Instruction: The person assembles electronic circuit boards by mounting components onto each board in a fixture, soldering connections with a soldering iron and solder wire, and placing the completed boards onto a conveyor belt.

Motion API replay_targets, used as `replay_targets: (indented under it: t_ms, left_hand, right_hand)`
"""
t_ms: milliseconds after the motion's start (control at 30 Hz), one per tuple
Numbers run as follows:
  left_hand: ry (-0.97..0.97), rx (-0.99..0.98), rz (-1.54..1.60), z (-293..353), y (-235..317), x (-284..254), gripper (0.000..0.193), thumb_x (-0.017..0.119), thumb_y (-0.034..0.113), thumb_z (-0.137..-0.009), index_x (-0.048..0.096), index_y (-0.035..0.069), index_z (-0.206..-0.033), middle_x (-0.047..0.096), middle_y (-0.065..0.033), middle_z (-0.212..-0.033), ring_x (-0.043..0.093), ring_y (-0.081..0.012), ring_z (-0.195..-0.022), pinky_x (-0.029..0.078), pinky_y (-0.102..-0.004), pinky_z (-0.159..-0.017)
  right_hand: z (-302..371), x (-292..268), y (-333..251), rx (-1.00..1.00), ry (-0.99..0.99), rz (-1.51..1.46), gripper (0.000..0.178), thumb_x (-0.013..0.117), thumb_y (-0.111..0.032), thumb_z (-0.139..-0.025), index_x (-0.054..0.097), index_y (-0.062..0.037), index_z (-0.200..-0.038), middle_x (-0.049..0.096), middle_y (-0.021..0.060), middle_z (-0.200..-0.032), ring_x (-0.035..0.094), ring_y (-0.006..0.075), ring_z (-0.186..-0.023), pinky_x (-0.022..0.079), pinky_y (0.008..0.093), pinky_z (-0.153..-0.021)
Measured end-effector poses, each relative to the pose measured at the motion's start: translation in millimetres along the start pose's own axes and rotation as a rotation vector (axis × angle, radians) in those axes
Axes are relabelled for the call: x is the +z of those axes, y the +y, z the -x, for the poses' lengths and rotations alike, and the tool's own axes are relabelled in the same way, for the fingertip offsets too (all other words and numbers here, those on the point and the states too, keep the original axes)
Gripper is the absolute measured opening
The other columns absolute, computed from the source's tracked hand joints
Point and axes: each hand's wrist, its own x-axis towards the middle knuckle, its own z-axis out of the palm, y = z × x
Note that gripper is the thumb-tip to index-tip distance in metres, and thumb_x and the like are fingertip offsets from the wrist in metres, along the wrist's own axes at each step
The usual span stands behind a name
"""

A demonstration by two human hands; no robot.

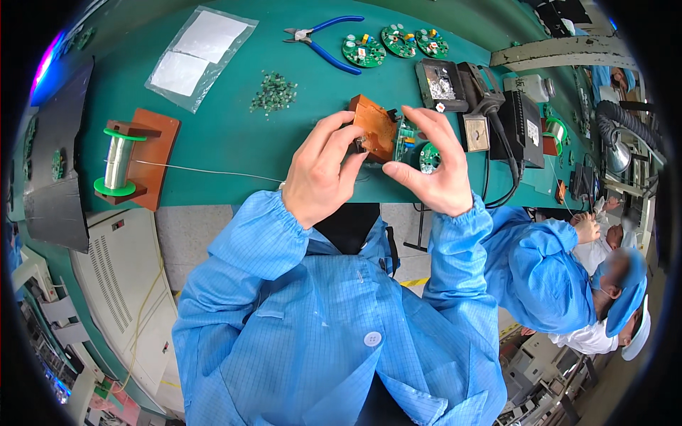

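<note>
My left hand (323, 170) grips an orange-brown block-shaped fixture (373, 126) from its left side, held above the near edge of the green workbench (234, 135). A round green circuit board (428, 157) sits at the fixture's right side, and my right hand (433, 163) pinches it between thumb and fingers. Both forearms come up in blue smock sleeves. The part of the fixture under my fingers is hidden.
A solder wire spool (118, 162) on a brown stand sits left, its wire running toward my hands. Blue-handled pliers (323, 39), three round boards (398, 41), a pile of small green parts (273, 92), a plastic bag (199, 53) and a soldering station (522, 128) lie beyond. A co-worker (568, 277) sits right.
</note>
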Motion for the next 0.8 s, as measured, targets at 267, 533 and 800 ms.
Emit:
replay_targets:
  t_ms: [267,533,800]
  left_hand:
    - [-0.002,-0.052,0.053,2.0,-0.3,-0.8,0.035,0.073,-0.002,-0.075,0.060,0.001,-0.108,0.058,-0.0180,-0.118,0.065,-0.0353,-0.092,0.056,-0.0393,-0.076]
    - [-0.005,-0.065,0.065,4.1,-2.8,-3.9,0.031,0.072,0.000,-0.078,0.060,0.001,-0.106,0.060,-0.0165,-0.115,0.066,-0.0340,-0.090,0.056,-0.0390,-0.074]
    - [-0.007,-0.067,0.105,4.6,-1.8,-3.5,0.028,0.072,0.001,-0.079,0.060,0.000,-0.105,0.061,-0.0158,-0.113,0.066,-0.0342,-0.090,0.056,-0.0391,-0.075]
  right_hand:
    - [-26.4,-2.3,3.3,-0.054,-0.164,0.059,0.073,0.085,-0.013,-0.066,0.056,-0.0089,-0.133,0.054,0.0148,-0.127,0.053,0.0307,-0.119,0.041,0.0397,-0.103]
    - [-36.8,-6.0,5.0,-0.067,-0.308,-0.037,0.071,0.085,-0.012,-0.066,0.058,-0.0081,-0.132,0.053,0.0132,-0.125,0.053,0.0283,-0.117,0.042,0.0378,-0.102]
    - [-39.2,-1.5,6.9,-0.063,-0.361,-0.094,0.065,0.085,-0.012,-0.068,0.061,-0.0058,-0.128,0.056,0.0123,-0.121,0.055,0.0262,-0.114,0.044,0.0361,-0.099]
